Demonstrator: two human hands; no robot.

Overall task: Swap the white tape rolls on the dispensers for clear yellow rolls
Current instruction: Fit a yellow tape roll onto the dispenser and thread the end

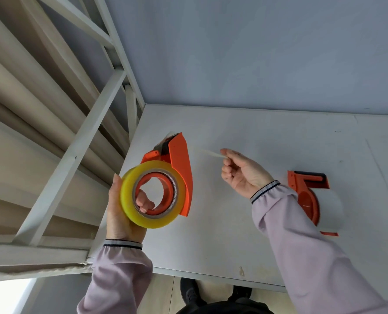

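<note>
My left hand (120, 214) holds an orange tape dispenser (180, 168) above the table's left side, fingers through its hub. A clear yellow tape roll (129, 196) sits on that hub. My right hand (243, 173) pinches the loose end of the tape strip (207, 152), which stretches from the dispenser's cutter end to the fingers. A second orange dispenser (307, 196) lies on the table to the right, carrying a white tape roll (331, 211).
The white table (256, 234) meets a pale wall at the back. A white metal frame (75, 155) with beige panels stands to the left. The table's front edge is near my dark shoes (190, 291) on the floor below.
</note>
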